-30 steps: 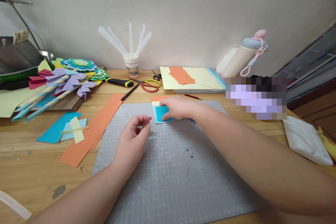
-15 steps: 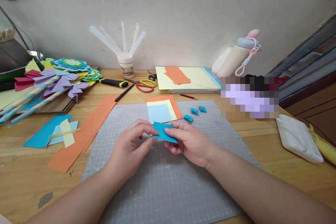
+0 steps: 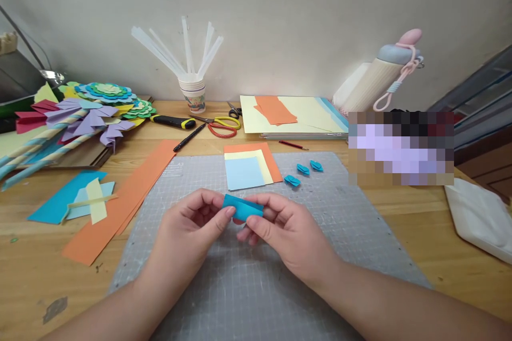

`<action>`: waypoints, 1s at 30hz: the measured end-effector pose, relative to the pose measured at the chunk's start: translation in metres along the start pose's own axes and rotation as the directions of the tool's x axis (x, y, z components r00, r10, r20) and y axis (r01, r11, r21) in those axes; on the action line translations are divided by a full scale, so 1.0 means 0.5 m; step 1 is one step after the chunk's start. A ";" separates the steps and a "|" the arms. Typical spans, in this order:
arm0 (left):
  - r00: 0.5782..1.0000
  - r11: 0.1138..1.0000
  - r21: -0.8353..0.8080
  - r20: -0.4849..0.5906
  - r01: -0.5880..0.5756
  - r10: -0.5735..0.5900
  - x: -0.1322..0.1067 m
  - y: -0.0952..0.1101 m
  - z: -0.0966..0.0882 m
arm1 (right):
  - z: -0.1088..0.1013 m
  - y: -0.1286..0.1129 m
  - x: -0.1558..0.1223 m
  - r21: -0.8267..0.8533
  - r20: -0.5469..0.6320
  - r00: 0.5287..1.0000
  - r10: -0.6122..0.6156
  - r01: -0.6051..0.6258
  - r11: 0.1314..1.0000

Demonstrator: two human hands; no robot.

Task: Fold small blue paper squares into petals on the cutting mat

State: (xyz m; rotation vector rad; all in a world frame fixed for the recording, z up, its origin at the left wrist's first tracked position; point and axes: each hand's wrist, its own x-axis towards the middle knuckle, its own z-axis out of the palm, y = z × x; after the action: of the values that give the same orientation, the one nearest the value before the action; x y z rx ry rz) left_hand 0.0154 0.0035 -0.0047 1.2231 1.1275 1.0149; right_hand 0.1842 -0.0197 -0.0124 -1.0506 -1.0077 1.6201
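A blue piece of paper (image 3: 242, 208), bent over into a narrow strip, is held above the grey cutting mat (image 3: 240, 298). My left hand (image 3: 192, 234) pinches its left end between thumb and fingers. At the right end, my right hand (image 3: 290, 232) grips it the same way, thumb on the near face; some fingertips are hidden behind the paper. Just beyond lie stacked square papers, with a light blue sheet (image 3: 245, 172) on top of yellow and orange ones. Three small folded blue paper pieces (image 3: 303, 169) rest on the mat to the right.
Orange strips (image 3: 120, 202) and blue paper (image 3: 66, 197) lie left. Farther back are a utility knife (image 3: 173, 121), a black pen (image 3: 189, 137), scissors (image 3: 224, 126), a paper cup (image 3: 192, 95) of white sticks, paper flowers (image 3: 90, 117), a paper stack (image 3: 312, 117) and a bottle (image 3: 374, 82).
The blue paper was a flatter sheet and now shows as a folded-over strip. My left hand has gone from its edge to a firm pinch. The view has shifted slightly.
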 end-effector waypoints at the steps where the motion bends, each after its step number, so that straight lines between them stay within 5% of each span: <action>1: 1.000 1.000 -0.007 -0.008 -0.002 0.002 -0.001 0.000 0.001 | 0.002 0.000 -0.001 -0.011 -0.018 1.000 0.015 -0.015 1.000; 5: 0.997 0.999 -0.042 -0.082 -0.010 0.006 0.000 0.004 0.007 | 0.004 0.000 -0.003 -0.052 -0.046 0.998 0.036 -0.038 0.998; 11: 0.995 0.995 0.052 0.043 0.089 -0.091 -0.001 0.002 0.003 | 0.002 0.000 -0.004 -0.093 -0.055 0.998 0.010 -0.015 0.996; 30: 0.975 0.974 0.055 -0.009 0.222 -0.222 0.000 0.009 0.007 | -0.001 -0.005 -0.001 -0.086 -0.126 0.989 0.078 -0.089 0.992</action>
State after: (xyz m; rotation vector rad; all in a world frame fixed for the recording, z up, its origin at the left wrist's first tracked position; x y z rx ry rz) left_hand 0.0187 0.0032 0.0000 1.1109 1.2706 0.8207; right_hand 0.1856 -0.0194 -0.0101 -1.2539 -0.9748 1.5675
